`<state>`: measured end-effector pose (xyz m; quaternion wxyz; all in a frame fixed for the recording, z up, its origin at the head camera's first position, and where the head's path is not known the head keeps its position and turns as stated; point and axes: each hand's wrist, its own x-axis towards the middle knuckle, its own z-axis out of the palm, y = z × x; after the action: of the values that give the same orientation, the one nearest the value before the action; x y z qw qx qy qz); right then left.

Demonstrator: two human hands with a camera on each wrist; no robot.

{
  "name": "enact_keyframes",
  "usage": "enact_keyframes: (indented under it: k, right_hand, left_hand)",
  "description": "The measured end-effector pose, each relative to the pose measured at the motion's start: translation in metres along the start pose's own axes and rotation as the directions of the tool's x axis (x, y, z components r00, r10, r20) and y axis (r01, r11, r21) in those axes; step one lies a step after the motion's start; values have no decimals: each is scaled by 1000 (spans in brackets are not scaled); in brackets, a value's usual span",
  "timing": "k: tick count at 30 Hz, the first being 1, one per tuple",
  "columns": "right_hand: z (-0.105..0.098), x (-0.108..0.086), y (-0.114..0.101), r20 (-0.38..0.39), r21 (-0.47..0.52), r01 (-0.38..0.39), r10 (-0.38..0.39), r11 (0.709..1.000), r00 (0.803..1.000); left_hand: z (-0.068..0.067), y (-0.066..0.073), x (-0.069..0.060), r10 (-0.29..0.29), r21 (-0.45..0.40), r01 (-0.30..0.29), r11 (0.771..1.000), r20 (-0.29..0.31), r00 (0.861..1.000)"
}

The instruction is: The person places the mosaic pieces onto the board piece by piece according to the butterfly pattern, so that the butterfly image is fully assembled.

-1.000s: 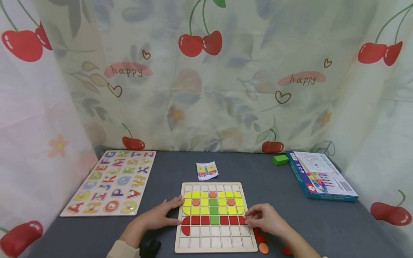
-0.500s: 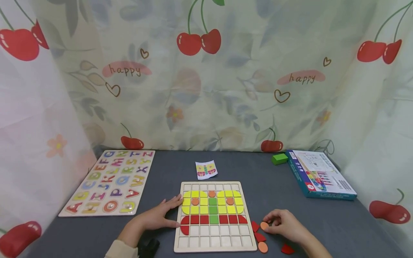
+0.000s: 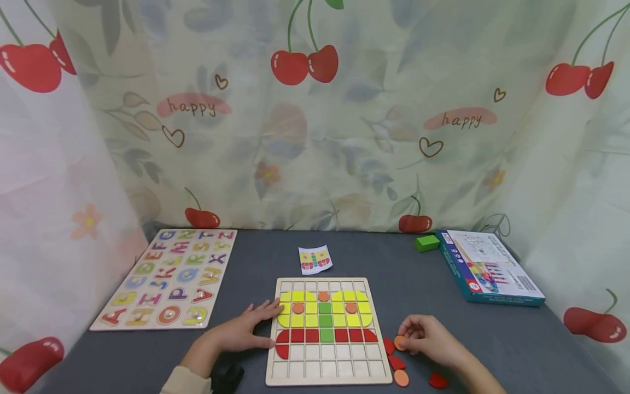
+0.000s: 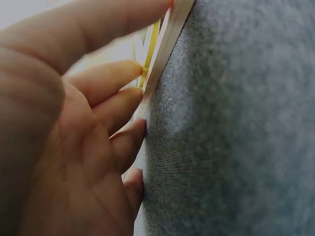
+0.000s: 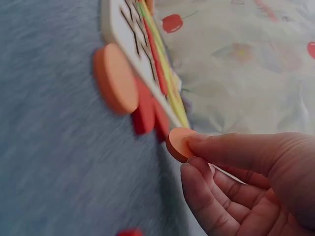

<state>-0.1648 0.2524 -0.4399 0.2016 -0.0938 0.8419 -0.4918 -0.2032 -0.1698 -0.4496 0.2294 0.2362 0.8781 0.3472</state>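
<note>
A wooden grid board [image 3: 330, 377] lies in front, with yellow, red, green and orange pieces set in its cells. My left hand [image 3: 242, 330] rests along the board's left edge, fingers fairly straight; the left wrist view shows the fingertips [image 4: 132, 69] touching the rim. To the right of the board, my right hand [image 3: 430, 339] pinches an orange disc [image 5: 179, 144] between thumb and fingers. Close by on the cloth lie a second orange disc [image 3: 401, 377] and red pieces [image 3: 396, 363]. One more red piece [image 3: 438, 380] sits apart, below the right hand.
A small picture card [image 3: 315, 260] lies behind the board. An alphabet puzzle board [image 3: 164, 282] is at the left. Back right are a green block [image 3: 426, 243] and a flat box [image 3: 492, 268]. A dark object [image 3: 227, 378] lies beside the left wrist.
My right hand has left the board's right edge, where a red piece now sits uncovered, and holds an orange disc on the right. The left hand stays at the board's edge.
</note>
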Motion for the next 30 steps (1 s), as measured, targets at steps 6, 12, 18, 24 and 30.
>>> enact_keyframes:
  k: [6, 12, 18, 24, 30]
  right_hand:
    - [10, 14, -21, 17, 3, 32, -32, 999, 999]
    - [29, 31, -45, 42, -42, 97, -95, 994, 995]
    - [54, 50, -66, 63, -55, 177, -173, 983, 983]
    - [89, 69, -79, 130, 67, 189, -196, 980, 972]
    - [115, 80, -85, 160, 119, 167, -185, 979, 970]
  left_hand:
    - [1, 1, -2, 9, 9, -9, 1000, 18, 1000]
    - [1, 3, -4, 23, -7, -22, 1000, 46, 999]
    - [0, 4, -4, 23, -4, -23, 1000, 58, 998]
    - [-1, 4, -5, 7, 2, -7, 1000, 55, 998]
    - [0, 5, -5, 15, 10, -15, 1000, 49, 999]
